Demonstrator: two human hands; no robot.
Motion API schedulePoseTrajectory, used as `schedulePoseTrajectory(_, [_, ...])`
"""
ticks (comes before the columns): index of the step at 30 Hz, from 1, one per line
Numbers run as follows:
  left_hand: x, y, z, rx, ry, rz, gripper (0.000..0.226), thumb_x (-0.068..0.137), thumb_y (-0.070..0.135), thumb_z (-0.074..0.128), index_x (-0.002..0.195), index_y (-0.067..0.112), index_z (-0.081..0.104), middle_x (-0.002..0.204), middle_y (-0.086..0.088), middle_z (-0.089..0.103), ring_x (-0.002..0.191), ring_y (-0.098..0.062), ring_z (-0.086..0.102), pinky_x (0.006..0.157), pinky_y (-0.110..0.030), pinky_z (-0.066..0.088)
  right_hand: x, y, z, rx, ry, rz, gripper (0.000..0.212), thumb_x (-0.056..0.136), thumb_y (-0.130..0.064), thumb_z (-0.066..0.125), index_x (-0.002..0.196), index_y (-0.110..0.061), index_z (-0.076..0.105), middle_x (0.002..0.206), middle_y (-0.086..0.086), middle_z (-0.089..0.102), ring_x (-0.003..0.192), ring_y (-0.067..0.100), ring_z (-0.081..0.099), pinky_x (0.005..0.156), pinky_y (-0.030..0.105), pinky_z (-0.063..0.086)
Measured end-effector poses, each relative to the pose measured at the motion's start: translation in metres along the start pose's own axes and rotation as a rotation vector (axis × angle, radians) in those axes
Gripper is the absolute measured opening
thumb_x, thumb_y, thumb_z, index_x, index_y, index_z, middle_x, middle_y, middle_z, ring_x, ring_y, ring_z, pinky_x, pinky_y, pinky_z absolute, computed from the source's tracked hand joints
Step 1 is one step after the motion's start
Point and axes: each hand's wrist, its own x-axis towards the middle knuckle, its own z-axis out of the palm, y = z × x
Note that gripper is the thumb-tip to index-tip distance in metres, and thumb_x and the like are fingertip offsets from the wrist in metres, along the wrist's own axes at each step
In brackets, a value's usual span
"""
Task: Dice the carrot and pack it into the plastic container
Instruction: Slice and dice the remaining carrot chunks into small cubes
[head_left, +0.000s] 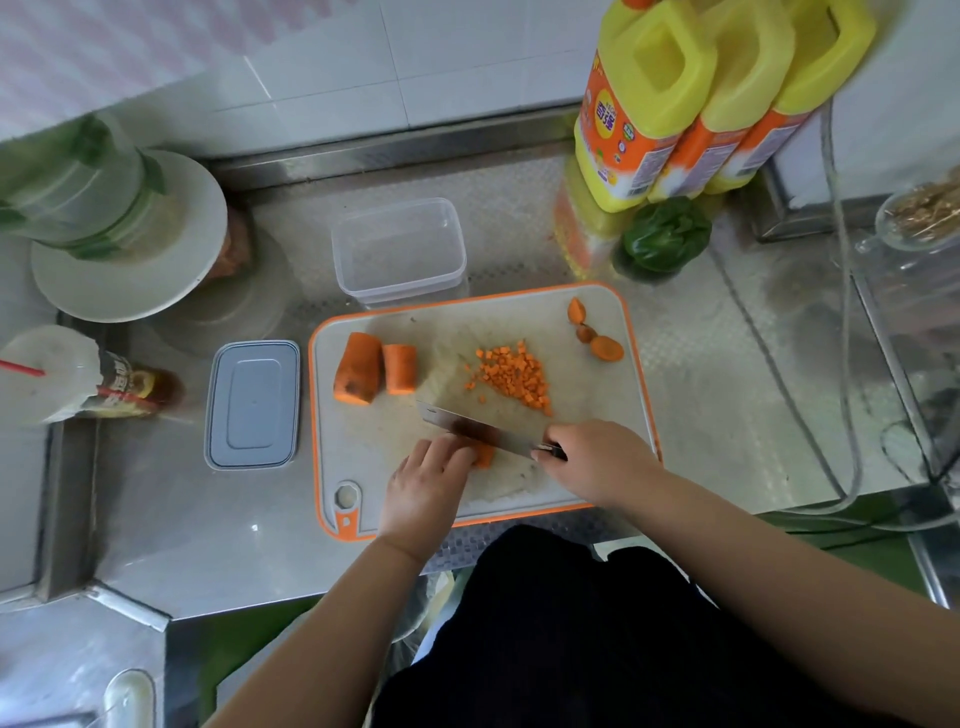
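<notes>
On the orange-rimmed cutting board (597, 457), my left hand (423, 488) holds down a carrot piece (484, 456) with curled fingers. My right hand (602, 460) grips the handle of a knife (475, 428), whose blade rests against that piece. A pile of diced carrot (511, 376) lies mid-board. Two larger carrot chunks (376, 369) sit at the board's left, and carrot end scraps (595, 332) at its far right corner. The clear plastic container (400, 252) stands open and empty behind the board. Its grey lid (253, 402) lies to the board's left.
Yellow oil jugs (691, 98) and a green pepper (665, 234) stand at the back right. Stacked plates with a jar (130, 234) sit at the back left, with a cup with a straw (52, 371) beside a sauce bottle. Cables (841, 364) run on the right.
</notes>
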Motion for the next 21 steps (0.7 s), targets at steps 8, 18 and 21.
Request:
schedulePoseTrajectory(8, [0.009, 0.002, 0.004, -0.065, 0.064, -0.009, 0.041, 0.063, -0.004, 0.081, 0.097, 0.013, 0.065, 0.106, -0.002, 0.057, 0.087, -0.024, 0.053, 0.053, -0.035, 0.054, -0.011, -0.005, 0.015, 0.035, 0.039, 0.041, 0.029, 0.099, -0.041, 0.038, 0.103, -0.018, 0.057, 0.076, 0.004, 0.06, 0.075, 0.027, 0.06, 0.062, 0.035, 0.047])
schedulePoseTrajectory(18, [0.011, 0.003, 0.008, -0.117, 0.123, 0.0, 0.004, 0.084, 0.014, 0.069, 0.088, 0.014, 0.07, 0.097, 0.0, 0.067, 0.084, -0.019, 0.056, 0.06, -0.032, 0.053, -0.011, -0.01, 0.021, -0.018, 0.044, -0.003, 0.029, 0.103, -0.034, 0.031, 0.117, -0.02, 0.052, 0.081, 0.003, 0.06, 0.078, 0.028, 0.059, 0.057, 0.031, 0.036])
schedulePoseTrajectory(21, [0.012, 0.002, 0.008, -0.162, 0.122, -0.01, 0.013, 0.079, 0.007, 0.072, 0.086, 0.017, 0.072, 0.095, 0.003, 0.068, 0.083, -0.018, 0.057, 0.059, -0.029, 0.053, -0.013, -0.013, 0.018, -0.033, 0.061, -0.028, 0.029, 0.102, -0.033, 0.031, 0.116, -0.017, 0.053, 0.084, 0.007, 0.062, 0.075, 0.029, 0.057, 0.056, 0.032, 0.035])
